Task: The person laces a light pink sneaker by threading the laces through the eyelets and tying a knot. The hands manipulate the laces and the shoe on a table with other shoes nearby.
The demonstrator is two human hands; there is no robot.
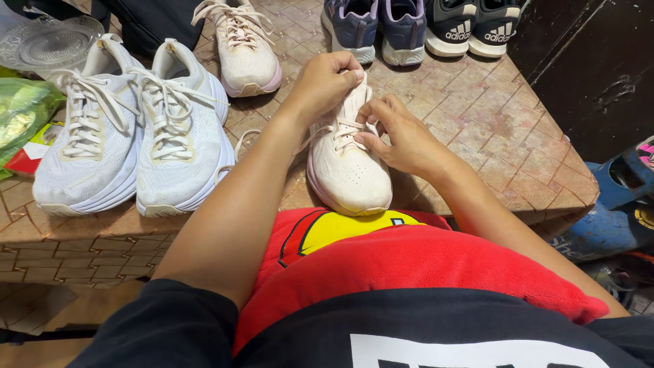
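A cream and pale pink sneaker lies toe toward me at the near edge of a tiled table. My left hand is closed on the top of its tongue at the collar. My right hand pinches the pale laces over the instep. Its mate stands apart further back on the table.
A pair of white sneakers sits to the left. A purple pair and a black and white pair line the far edge. A glass dish and green bag are far left. A red cushion rests on my lap. Blue sandals lie right.
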